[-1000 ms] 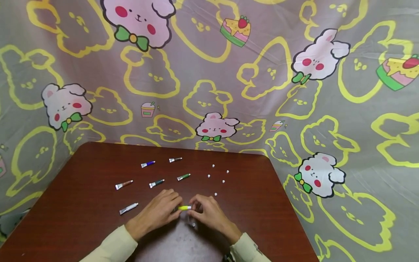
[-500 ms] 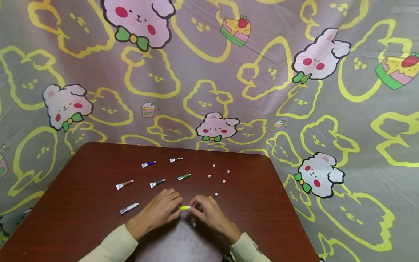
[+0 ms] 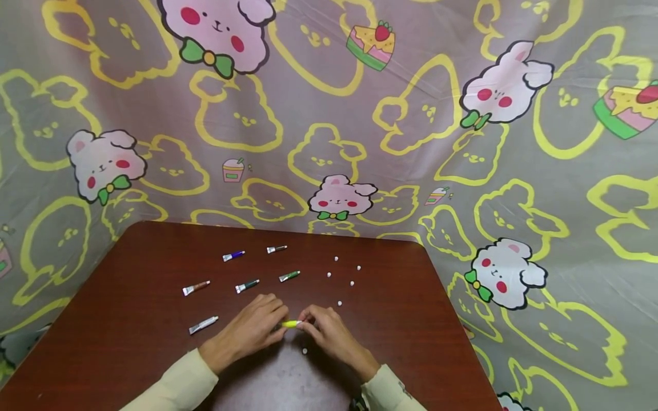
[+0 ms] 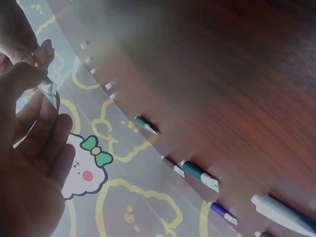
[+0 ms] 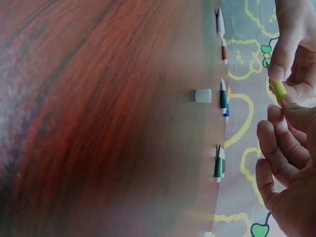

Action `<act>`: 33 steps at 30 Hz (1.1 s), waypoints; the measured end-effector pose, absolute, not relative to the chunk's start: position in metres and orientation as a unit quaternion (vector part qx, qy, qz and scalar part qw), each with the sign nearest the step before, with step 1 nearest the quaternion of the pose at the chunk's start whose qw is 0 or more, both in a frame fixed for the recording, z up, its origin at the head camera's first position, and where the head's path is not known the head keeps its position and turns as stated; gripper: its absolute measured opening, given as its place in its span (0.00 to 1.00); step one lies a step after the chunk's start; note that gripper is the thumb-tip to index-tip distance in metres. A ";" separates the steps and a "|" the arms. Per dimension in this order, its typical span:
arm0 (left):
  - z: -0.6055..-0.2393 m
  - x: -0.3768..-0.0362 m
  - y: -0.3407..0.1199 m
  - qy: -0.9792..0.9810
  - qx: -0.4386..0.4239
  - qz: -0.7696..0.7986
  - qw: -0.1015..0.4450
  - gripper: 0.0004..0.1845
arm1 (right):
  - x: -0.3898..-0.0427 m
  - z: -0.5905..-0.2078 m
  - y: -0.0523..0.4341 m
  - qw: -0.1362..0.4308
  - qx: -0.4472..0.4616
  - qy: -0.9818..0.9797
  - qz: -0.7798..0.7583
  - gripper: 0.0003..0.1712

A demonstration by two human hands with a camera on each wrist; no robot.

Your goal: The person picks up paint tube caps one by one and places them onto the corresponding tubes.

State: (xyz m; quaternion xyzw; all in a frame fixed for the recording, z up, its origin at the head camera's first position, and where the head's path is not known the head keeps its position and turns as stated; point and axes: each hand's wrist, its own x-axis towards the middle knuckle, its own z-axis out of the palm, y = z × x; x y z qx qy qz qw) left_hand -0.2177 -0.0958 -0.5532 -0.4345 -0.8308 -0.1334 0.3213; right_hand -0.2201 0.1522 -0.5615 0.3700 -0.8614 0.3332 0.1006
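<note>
A small yellow paint tube (image 3: 290,324) is held level between both hands, above the near middle of the table. My left hand (image 3: 249,326) pinches its left end; the crimped silver tail (image 4: 50,93) shows past the thumb in the left wrist view. At the other end, my right hand (image 3: 331,335) pinches the tip between thumb and fingers, which hide most of the white end. The yellow body also appears between the two hands in the right wrist view. Below them on the table lies a small white cap (image 3: 305,351), apart from the fingers.
Several paint tubes lie to the left and beyond, among them a silver-white tube (image 3: 203,325), a brown tube (image 3: 196,287), a purple tube (image 3: 233,256) and a green tube (image 3: 289,276). More white caps (image 3: 339,303) are scattered right. Patterned cloth (image 3: 329,142) hangs behind the table.
The white end of the yellow paint tube showed more earlier; my right fingertips now cover most of it. Both hands have stayed nearly in place.
</note>
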 end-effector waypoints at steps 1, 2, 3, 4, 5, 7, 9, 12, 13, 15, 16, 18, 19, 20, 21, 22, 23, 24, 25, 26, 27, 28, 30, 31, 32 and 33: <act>-0.553 -0.218 -0.096 -0.830 -0.436 -0.136 0.320 0.18 | -0.220 -0.562 0.153 0.100 0.370 -0.862 0.332 0.05; -0.554 -0.218 -0.096 -0.830 -0.437 -0.138 0.319 0.18 | -0.220 -0.563 0.153 0.099 0.371 -0.861 0.333 0.05; -0.554 -0.218 -0.096 -0.829 -0.438 -0.140 0.318 0.17 | -0.220 -0.563 0.153 0.099 0.371 -0.861 0.332 0.05; -0.555 -0.218 -0.095 -0.829 -0.439 -0.142 0.317 0.17 | -0.220 -0.563 0.153 0.098 0.372 -0.860 0.335 0.05; -0.555 -0.218 -0.095 -0.828 -0.440 -0.143 0.316 0.17 | -0.219 -0.563 0.154 0.096 0.371 -0.860 0.337 0.05; -0.556 -0.218 -0.095 -0.828 -0.441 -0.145 0.315 0.17 | -0.219 -0.564 0.154 0.089 0.367 -0.859 0.346 0.04; -0.557 -0.219 -0.095 -0.828 -0.441 -0.144 0.315 0.17 | -0.219 -0.564 0.153 0.080 0.359 -0.858 0.359 0.04; -0.558 -0.222 -0.096 -0.830 -0.439 -0.141 0.312 0.17 | -0.219 -0.564 0.154 0.065 0.342 -0.859 0.374 0.06; -0.559 -0.223 -0.097 -0.832 -0.438 -0.140 0.311 0.17 | -0.219 -0.564 0.154 0.062 0.336 -0.861 0.376 0.07; -0.560 -0.225 -0.098 -0.834 -0.436 -0.137 0.309 0.17 | -0.219 -0.565 0.155 0.060 0.326 -0.866 0.375 0.09; -0.561 -0.226 -0.099 -0.835 -0.435 -0.136 0.308 0.17 | -0.219 -0.565 0.155 0.060 0.323 -0.868 0.372 0.10; -0.562 -0.229 -0.100 -0.836 -0.434 -0.134 0.307 0.17 | -0.219 -0.567 0.156 0.061 0.322 -0.872 0.364 0.12; -0.563 -0.230 -0.101 -0.837 -0.434 -0.133 0.307 0.17 | -0.219 -0.568 0.156 0.060 0.322 -0.873 0.360 0.12; -0.564 -0.231 -0.101 -0.837 -0.433 -0.133 0.307 0.17 | -0.218 -0.569 0.157 0.060 0.324 -0.874 0.357 0.13; -0.565 -0.233 -0.102 -0.838 -0.432 -0.132 0.307 0.17 | -0.218 -0.569 0.157 0.058 0.327 -0.875 0.353 0.13; -0.566 -0.234 -0.102 -0.838 -0.430 -0.131 0.308 0.16 | -0.218 -0.570 0.158 0.056 0.330 -0.875 0.350 0.14; -0.567 -0.236 -0.103 -0.839 -0.428 -0.130 0.308 0.16 | -0.218 -0.570 0.158 0.053 0.333 -0.876 0.346 0.15; -0.568 -0.237 -0.103 -0.840 -0.427 -0.129 0.308 0.16 | -0.218 -0.570 0.158 0.050 0.335 -0.876 0.343 0.15; -0.569 -0.239 -0.103 -0.841 -0.425 -0.128 0.309 0.16 | -0.218 -0.570 0.158 0.046 0.336 -0.877 0.340 0.15; -0.569 -0.240 -0.103 -0.842 -0.424 -0.128 0.309 0.16 | -0.217 -0.569 0.158 0.041 0.337 -0.878 0.337 0.15; -0.570 -0.241 -0.103 -0.842 -0.423 -0.127 0.309 0.16 | -0.217 -0.569 0.159 0.036 0.337 -0.880 0.333 0.16; -0.570 -0.243 -0.103 -0.843 -0.422 -0.127 0.309 0.15 | -0.216 -0.569 0.159 0.030 0.336 -0.882 0.330 0.15; -0.571 -0.244 -0.103 -0.844 -0.421 -0.126 0.309 0.15 | -0.215 -0.569 0.159 0.018 0.335 -0.884 0.325 0.15; -0.571 -0.245 -0.103 -0.845 -0.419 -0.125 0.309 0.15 | -0.215 -0.569 0.159 0.012 0.334 -0.886 0.322 0.14; -0.571 -0.246 -0.102 -0.846 -0.417 -0.123 0.308 0.15 | -0.214 -0.569 0.159 0.007 0.335 -0.887 0.317 0.14; -0.572 -0.247 -0.102 -0.848 -0.414 -0.121 0.306 0.15 | -0.214 -0.569 0.159 0.006 0.338 -0.889 0.309 0.14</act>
